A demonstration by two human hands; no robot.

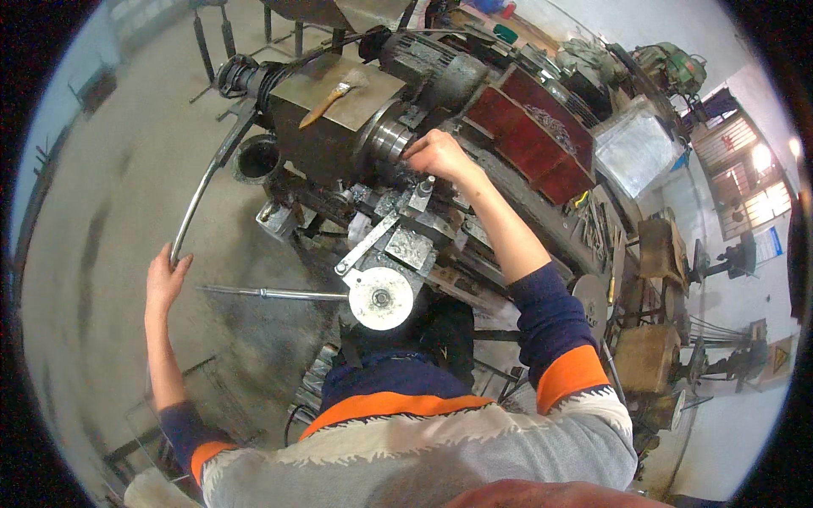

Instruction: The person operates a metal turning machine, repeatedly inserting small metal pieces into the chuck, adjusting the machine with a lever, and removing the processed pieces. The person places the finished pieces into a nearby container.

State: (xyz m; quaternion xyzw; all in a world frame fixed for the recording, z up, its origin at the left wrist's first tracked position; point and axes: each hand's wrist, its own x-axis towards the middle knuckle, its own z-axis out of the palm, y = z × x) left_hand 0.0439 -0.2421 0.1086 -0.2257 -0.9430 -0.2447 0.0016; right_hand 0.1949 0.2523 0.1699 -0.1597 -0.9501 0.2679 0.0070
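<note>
My left hand (pixel 165 278) is closed around the lower end of a long metal lever (pixel 201 195), which runs up to the far left end of a small lathe's headstock (pixel 296 110). My right hand (pixel 442 159) reaches to the shiny round spindle chuck (pixel 389 140) at the headstock's right side. Its fingers are bent together against the chuck's face; anything between them is hidden. Just below that hand stands the tool post (pixel 422 193) on a slide strewn with metal chips. Nearer to me are a flat metal handle (pixel 368 243) and a pale round dial (pixel 381 298) with a rod (pixel 288 294).
A wooden-handled brush (pixel 326 105) lies on the headstock. Right of the chuck sits a dark red box (pixel 532 131) with metal shavings inside, beside a plastic-wrapped block (pixel 637 146). Behind it is a motor (pixel 436 72). Hand tools (pixel 593 224) lie farther right. An open pipe-like cup (pixel 257 158) stands left.
</note>
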